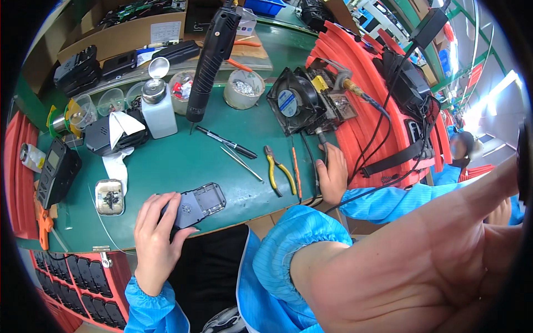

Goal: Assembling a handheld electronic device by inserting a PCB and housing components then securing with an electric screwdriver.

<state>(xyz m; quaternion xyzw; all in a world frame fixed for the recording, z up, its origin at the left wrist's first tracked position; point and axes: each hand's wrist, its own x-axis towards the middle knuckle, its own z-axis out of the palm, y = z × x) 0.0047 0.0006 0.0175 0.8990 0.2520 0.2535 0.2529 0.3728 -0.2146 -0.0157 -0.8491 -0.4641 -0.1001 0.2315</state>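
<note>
My left hand [157, 225] has its fingers and thumb around a black plastic device housing [201, 203] near the table's front edge. The housing shows a rectangular opening at its right end. My right hand [416, 266] is raised very close to the camera at the lower right, palm in view, fingers mostly hidden. Beyond the housing lie metal tweezers [242, 164], a black marker pen [226, 142] and yellow-handled pliers [279, 171]. Another person's hand [332, 175], its blue sleeve coming from the right, rests by a dark handle near the fan [292, 101].
A black electric screwdriver [214, 61] hangs over the green table. A white pump bottle [159, 114], tubs of small parts [244, 89] and black devices [116, 133] stand behind. A tin with a sponge [109, 197] sits left. Cables cross the red foam [363, 94] at right.
</note>
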